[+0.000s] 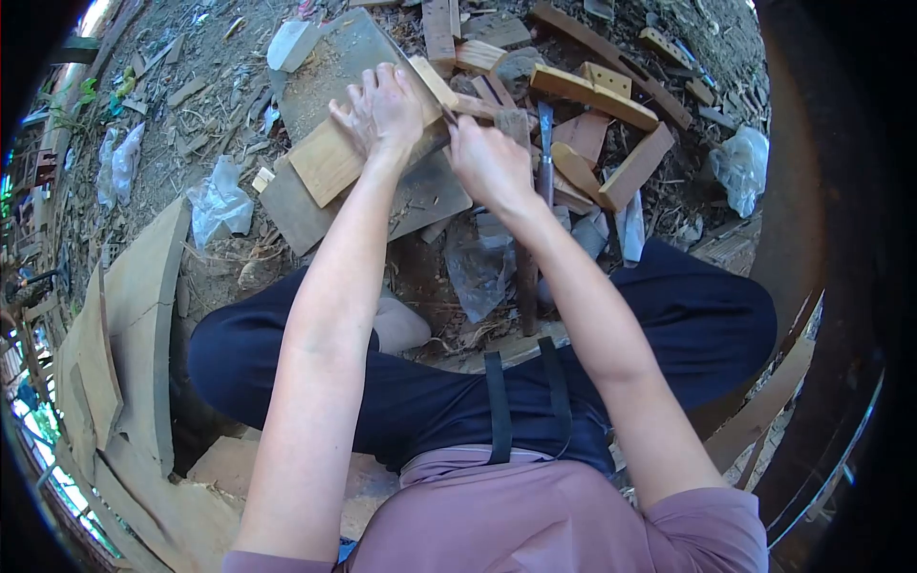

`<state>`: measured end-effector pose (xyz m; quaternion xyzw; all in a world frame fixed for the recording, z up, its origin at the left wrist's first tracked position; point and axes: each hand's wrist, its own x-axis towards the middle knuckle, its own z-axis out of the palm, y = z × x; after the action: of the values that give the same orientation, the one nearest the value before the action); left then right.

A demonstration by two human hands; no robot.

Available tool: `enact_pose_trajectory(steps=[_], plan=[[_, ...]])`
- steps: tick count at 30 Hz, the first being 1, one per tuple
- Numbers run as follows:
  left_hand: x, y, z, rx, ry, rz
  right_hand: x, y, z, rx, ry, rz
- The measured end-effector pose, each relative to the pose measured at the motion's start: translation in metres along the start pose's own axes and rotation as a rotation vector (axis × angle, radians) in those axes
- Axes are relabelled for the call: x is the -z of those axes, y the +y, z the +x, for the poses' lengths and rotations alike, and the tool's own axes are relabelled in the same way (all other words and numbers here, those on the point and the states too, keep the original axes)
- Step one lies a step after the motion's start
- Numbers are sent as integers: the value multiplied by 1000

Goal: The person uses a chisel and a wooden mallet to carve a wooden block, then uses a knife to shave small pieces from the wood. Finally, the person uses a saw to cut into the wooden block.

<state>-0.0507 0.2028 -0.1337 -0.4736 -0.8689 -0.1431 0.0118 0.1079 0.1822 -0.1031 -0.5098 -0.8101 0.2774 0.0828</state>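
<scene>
My left hand point(382, 110) lies with fingers spread on a light wooden board point(330, 160), pressing it against a flat grey slab point(420, 196). My right hand point(492, 162) is closed round the near end of a saw point(449, 116). The saw's thin dark blade appears edge-on and slants up and left past the board's right end. A short pale wood piece point(435, 81) lies just right of the blade. The saw's handle is hidden inside my fist.
A chisel point(544, 158) lies right of my right hand, among several wood offcuts and a wooden frame piece point(638, 167). Plastic bags point(220, 202) point(740, 170) litter the dirt. A white block point(292, 46) sits at the slab's far left. Bent boards point(143, 325) stand at my left.
</scene>
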Motion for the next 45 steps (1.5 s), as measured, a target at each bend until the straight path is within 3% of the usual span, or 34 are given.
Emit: enact_pose_trajectory(steps=[4,10,17,20,23,27,30,32,35,38,45], plan=[[0,0,1,-1,23,-16,12,8,-51,-88,-57,0],[1,1,-2,-7,25,-38,-4,-3,6,-2,31,-27],[3,1,-1,-12,26,-30,14,7,-49,-83,-63,-67],[0,0,-1,-21,61,-44,-1,2,-2,17,50,-20],[-2,0,-2,-23,65,-16,-1,-3,5,-4,21,-17],[-5,-3,-1,-12,71,-14,11,8,-44,-58,-57,-28],[-5,-1,-2,-40,67,-33,6,11,-37,-1,54,-24],[-5,-2,-1,-30,95,-30,2,2,1,24,-15,-19],[-3,-1,-2,-29,72,-16,3,1,-10,27,26,-26],[-6,-1,-1,-24,91,-24,11,10,-53,-82,-85,-58],[-1,-1,-3,-44,69,7,-2,-3,4,-2,27,-40]])
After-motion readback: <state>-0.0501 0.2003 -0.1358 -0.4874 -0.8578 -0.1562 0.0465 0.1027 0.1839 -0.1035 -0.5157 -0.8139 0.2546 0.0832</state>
